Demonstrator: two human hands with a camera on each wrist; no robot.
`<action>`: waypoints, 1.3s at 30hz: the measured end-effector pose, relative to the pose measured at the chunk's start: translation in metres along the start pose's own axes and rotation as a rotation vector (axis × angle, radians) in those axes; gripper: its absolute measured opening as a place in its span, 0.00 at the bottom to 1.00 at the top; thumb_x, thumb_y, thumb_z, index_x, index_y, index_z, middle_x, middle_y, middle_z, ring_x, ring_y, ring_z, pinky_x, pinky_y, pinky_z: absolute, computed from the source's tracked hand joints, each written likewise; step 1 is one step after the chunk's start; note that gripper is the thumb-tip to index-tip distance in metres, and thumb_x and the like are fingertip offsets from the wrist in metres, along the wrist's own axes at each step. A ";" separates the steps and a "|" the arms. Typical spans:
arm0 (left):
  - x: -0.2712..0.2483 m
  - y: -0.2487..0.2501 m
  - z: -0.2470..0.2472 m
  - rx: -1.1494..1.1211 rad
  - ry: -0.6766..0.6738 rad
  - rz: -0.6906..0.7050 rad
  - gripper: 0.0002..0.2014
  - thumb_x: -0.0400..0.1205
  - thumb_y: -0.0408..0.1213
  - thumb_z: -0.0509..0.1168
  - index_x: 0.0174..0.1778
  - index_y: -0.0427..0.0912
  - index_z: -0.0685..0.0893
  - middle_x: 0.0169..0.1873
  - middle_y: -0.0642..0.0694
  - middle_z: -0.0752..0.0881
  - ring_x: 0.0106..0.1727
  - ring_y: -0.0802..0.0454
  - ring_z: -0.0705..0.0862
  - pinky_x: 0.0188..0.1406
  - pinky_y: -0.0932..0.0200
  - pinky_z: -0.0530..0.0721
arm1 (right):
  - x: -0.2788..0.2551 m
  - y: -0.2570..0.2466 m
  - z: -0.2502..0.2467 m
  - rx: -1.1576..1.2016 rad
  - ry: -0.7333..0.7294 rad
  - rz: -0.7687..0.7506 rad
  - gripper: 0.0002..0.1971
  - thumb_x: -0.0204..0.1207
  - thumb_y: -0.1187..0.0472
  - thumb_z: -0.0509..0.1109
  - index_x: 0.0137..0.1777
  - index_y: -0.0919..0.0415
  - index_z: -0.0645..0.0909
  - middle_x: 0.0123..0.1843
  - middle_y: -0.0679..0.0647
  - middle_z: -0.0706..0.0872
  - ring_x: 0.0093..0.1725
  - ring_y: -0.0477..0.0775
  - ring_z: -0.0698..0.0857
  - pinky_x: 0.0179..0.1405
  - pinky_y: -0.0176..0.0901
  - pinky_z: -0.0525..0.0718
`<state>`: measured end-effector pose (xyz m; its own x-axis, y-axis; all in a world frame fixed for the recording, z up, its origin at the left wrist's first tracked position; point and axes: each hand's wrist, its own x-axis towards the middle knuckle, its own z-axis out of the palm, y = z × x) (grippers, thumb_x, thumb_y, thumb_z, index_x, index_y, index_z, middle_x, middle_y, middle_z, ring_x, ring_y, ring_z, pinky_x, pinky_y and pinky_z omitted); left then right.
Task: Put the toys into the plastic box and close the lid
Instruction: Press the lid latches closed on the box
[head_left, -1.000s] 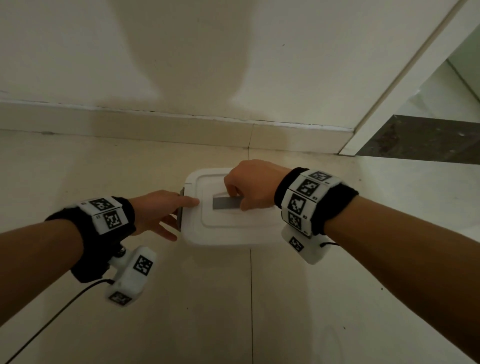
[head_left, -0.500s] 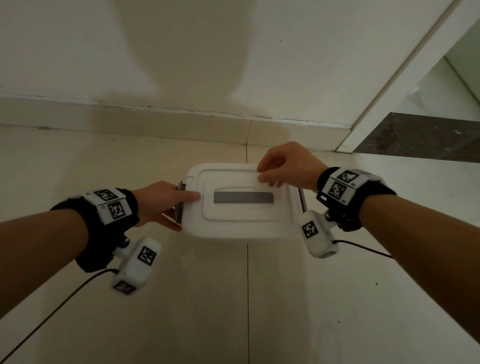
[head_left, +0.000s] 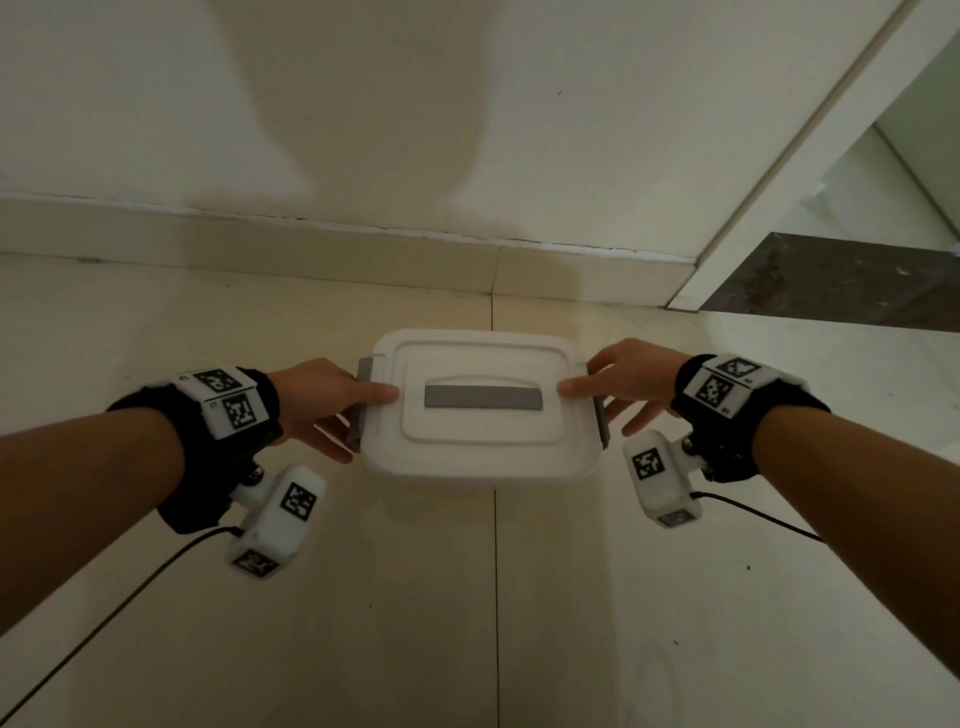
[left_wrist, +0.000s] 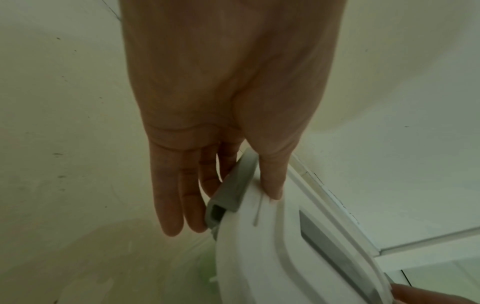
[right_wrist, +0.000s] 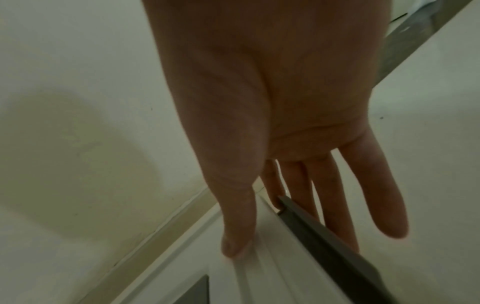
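The white plastic box (head_left: 483, 467) stands on the floor with its lid (head_left: 483, 353) on top and a grey handle (head_left: 483, 397) lying flat in the lid. My left hand (head_left: 363, 421) has its thumb (left_wrist: 272, 181) on the lid and straight fingers against the outside of the grey left latch (left_wrist: 233, 191). My right hand (head_left: 597, 410) mirrors it: thumb (right_wrist: 236, 236) on the lid's edge, fingers straight and spread behind the grey right latch (right_wrist: 324, 236). No toys lie outside the box; its contents are hidden, apart from a faint green tint through the wall.
The box sits on pale floor tiles (head_left: 493, 597) close to a skirting board and wall (head_left: 363, 130). A white door frame (head_left: 779, 182) and a dark threshold (head_left: 831, 280) are at the back right. Cables trail from both wrist cameras.
My right hand left the grey handle, crossed the lid and came to the right latch. The handle now lies flat. My left hand stayed at the left latch.
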<state>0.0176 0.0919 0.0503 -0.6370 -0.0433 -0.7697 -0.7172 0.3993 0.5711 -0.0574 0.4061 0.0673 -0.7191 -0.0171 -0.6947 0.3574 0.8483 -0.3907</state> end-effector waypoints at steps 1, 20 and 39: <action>0.000 0.000 0.000 -0.002 0.000 0.001 0.26 0.78 0.50 0.72 0.63 0.32 0.84 0.57 0.34 0.88 0.50 0.36 0.89 0.48 0.42 0.91 | 0.001 0.001 -0.001 0.004 -0.003 -0.004 0.27 0.72 0.47 0.81 0.65 0.63 0.83 0.51 0.55 0.92 0.50 0.57 0.93 0.56 0.63 0.90; -0.008 0.019 0.006 0.169 0.137 0.055 0.22 0.78 0.41 0.73 0.54 0.21 0.85 0.41 0.30 0.91 0.33 0.36 0.92 0.33 0.42 0.92 | -0.009 -0.022 0.001 0.000 0.090 0.056 0.19 0.65 0.60 0.88 0.45 0.72 0.83 0.41 0.65 0.92 0.38 0.64 0.93 0.43 0.62 0.93; -0.010 0.018 0.010 0.194 0.128 0.029 0.27 0.79 0.52 0.70 0.60 0.29 0.84 0.49 0.35 0.90 0.44 0.36 0.91 0.45 0.43 0.92 | -0.035 -0.053 0.030 -0.629 0.252 -0.319 0.41 0.70 0.38 0.75 0.76 0.59 0.66 0.70 0.59 0.78 0.60 0.61 0.81 0.56 0.53 0.83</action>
<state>0.0138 0.1088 0.0659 -0.6959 -0.1406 -0.7042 -0.6386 0.5698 0.5173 -0.0331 0.3460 0.0936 -0.8725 -0.2549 -0.4169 -0.2447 0.9664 -0.0788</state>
